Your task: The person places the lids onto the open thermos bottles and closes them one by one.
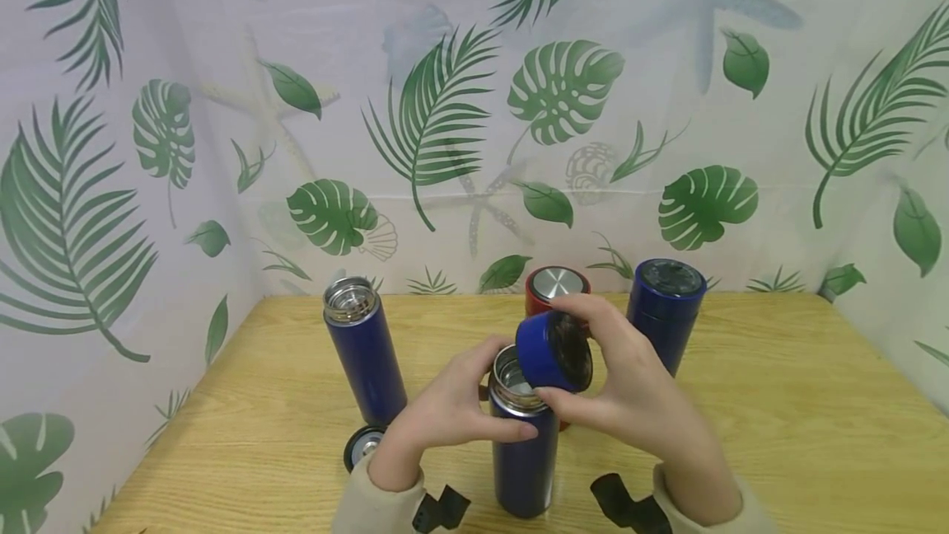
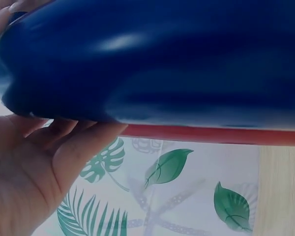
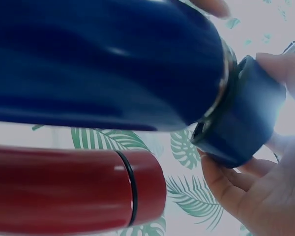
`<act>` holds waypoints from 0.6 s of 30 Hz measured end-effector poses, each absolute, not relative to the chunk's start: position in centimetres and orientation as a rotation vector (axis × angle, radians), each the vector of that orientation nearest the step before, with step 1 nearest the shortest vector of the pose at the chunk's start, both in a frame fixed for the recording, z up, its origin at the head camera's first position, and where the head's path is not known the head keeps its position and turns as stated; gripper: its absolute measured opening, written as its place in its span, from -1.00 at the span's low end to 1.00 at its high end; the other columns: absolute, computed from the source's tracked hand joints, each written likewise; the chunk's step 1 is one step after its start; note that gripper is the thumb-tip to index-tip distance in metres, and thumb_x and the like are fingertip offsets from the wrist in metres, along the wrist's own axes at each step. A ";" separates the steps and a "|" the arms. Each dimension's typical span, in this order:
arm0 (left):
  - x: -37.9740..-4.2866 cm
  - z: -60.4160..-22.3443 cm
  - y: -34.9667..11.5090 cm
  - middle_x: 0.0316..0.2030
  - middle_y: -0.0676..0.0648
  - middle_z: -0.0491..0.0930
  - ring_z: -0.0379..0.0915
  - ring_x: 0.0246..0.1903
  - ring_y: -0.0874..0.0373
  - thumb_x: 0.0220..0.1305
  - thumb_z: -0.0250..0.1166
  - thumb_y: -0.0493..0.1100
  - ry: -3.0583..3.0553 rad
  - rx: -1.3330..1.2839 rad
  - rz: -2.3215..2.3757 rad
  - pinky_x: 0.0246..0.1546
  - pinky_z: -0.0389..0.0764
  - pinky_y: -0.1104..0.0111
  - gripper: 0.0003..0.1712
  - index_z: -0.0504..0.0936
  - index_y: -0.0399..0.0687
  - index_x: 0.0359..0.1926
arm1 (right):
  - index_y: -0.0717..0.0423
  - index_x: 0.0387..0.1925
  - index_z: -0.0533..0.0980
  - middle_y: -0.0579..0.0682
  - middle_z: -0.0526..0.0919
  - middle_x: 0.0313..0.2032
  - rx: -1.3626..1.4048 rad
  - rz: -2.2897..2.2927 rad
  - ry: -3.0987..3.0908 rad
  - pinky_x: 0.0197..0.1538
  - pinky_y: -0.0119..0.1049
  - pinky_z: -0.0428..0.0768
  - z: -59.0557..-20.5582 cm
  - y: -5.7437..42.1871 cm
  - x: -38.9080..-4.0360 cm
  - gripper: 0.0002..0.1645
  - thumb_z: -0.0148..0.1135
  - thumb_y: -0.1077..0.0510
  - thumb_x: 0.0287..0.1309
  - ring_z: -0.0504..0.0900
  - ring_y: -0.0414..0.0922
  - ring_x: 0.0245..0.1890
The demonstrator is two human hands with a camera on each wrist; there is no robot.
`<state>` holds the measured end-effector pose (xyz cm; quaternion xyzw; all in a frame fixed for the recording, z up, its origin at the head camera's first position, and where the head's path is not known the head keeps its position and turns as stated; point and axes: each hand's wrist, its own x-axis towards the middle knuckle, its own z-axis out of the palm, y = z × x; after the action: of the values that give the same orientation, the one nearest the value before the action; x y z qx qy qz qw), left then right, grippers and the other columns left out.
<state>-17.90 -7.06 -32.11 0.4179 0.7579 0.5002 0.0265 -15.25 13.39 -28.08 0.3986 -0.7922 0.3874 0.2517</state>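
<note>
A blue thermos bottle (image 1: 523, 468) stands upright on the table, its steel-rimmed mouth uncovered at the left. My left hand (image 1: 455, 404) grips it just below the neck, thumb across the front and fingers behind. Between thumb and fingers, my right hand (image 1: 638, 381) holds a blue lid (image 1: 537, 353) with a dark top. The lid is tilted over the right side of the mouth. In the right wrist view, the lid (image 3: 243, 115) sits at an angle against or very near the bottle's rim. The bottle (image 2: 177, 59) fills most of the left wrist view.
Another uncapped blue thermos (image 1: 366, 365) stands at the left, with a dark round lid (image 1: 363, 445) lying by its base. Behind my hands is a capped red thermos (image 1: 556, 283). A capped blue thermos (image 1: 666, 311) stands at the right. A leaf-patterned cloth (image 1: 460, 105) hangs behind the wooden table (image 1: 801, 427).
</note>
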 end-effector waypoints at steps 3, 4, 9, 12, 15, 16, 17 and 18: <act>-18.0 -32.1 -7.2 -0.04 -0.01 0.41 0.36 -0.07 0.19 -0.04 0.36 -0.29 2.250 1.198 1.597 -0.23 0.52 0.37 -0.31 0.28 -0.07 0.14 | 0.22 0.07 0.25 0.03 0.39 -0.04 1.095 1.072 -2.144 -0.04 -0.40 0.41 -28.3 13.0 -15.4 -0.17 0.42 0.17 -0.32 0.37 -0.12 -0.06; -18.1 -32.1 -7.3 -0.03 -0.02 0.41 0.36 -0.06 0.18 -0.03 0.34 -0.30 2.241 1.188 1.602 -0.22 0.52 0.36 -0.32 0.28 -0.08 0.15 | 0.21 0.06 0.25 0.02 0.39 -0.04 1.099 1.076 -2.142 -0.05 -0.38 0.42 -28.3 12.9 -15.4 -0.18 0.41 0.18 -0.32 0.38 -0.12 -0.06; -18.3 -32.1 -7.3 0.02 0.00 0.40 0.34 -0.02 0.17 -0.01 0.33 -0.31 2.220 1.209 1.629 -0.15 0.48 0.32 -0.29 0.26 -0.05 0.19 | 0.19 0.02 0.29 0.01 0.40 -0.05 1.127 1.058 -2.146 -0.09 -0.33 0.44 -28.6 12.4 -15.6 -0.29 0.35 0.01 -0.18 0.40 -0.14 -0.08; -18.3 -32.1 -7.3 0.03 0.00 0.39 0.33 -0.01 0.17 -0.02 0.33 -0.33 2.206 1.222 1.645 -0.13 0.47 0.32 -0.28 0.26 -0.05 0.20 | 0.18 0.00 0.30 0.02 0.41 -0.04 1.145 1.063 -2.150 -0.08 -0.30 0.44 -28.6 12.2 -15.6 -0.32 0.34 0.03 -0.16 0.41 -0.12 -0.08; -18.3 -32.2 -7.3 0.02 -0.01 0.40 0.34 -0.02 0.16 -0.02 0.33 -0.34 2.203 1.221 1.655 -0.15 0.48 0.32 -0.29 0.27 -0.06 0.19 | 0.16 0.00 0.31 0.01 0.39 -0.02 1.148 1.067 -2.163 -0.08 -0.27 0.44 -28.6 12.1 -15.5 -0.32 0.38 0.11 -0.21 0.40 -0.11 -0.06; -18.3 -32.2 -7.3 0.02 -0.02 0.40 0.34 -0.02 0.16 -0.03 0.33 -0.35 2.203 1.220 1.658 -0.16 0.49 0.32 -0.29 0.28 -0.06 0.18 | 0.16 -0.01 0.31 0.02 0.39 -0.02 1.153 1.069 -2.167 -0.07 -0.25 0.44 -28.6 12.0 -15.5 -0.33 0.39 0.13 -0.21 0.40 -0.10 -0.06; -18.3 -32.2 -7.3 0.01 -0.03 0.41 0.35 -0.02 0.16 -0.03 0.33 -0.35 2.203 1.219 1.661 -0.17 0.50 0.32 -0.30 0.28 -0.07 0.18 | 0.15 -0.01 0.31 0.01 0.39 -0.01 1.155 1.068 -2.176 -0.07 -0.24 0.44 -28.7 11.9 -15.5 -0.33 0.39 0.13 -0.21 0.39 -0.11 -0.06; -18.3 -32.2 -7.3 0.00 -0.03 0.41 0.35 -0.03 0.16 -0.03 0.33 -0.35 2.203 1.217 1.664 -0.18 0.50 0.33 -0.30 0.29 -0.07 0.17 | 0.14 -0.02 0.32 0.00 0.38 -0.01 1.155 1.066 -2.186 -0.07 -0.24 0.44 -28.7 11.9 -15.4 -0.34 0.39 0.12 -0.21 0.39 -0.11 -0.05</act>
<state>-18.29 -7.26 -32.23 0.4025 0.7289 0.5504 0.0621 -15.45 11.86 -28.67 0.4181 -0.7916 0.3859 0.2226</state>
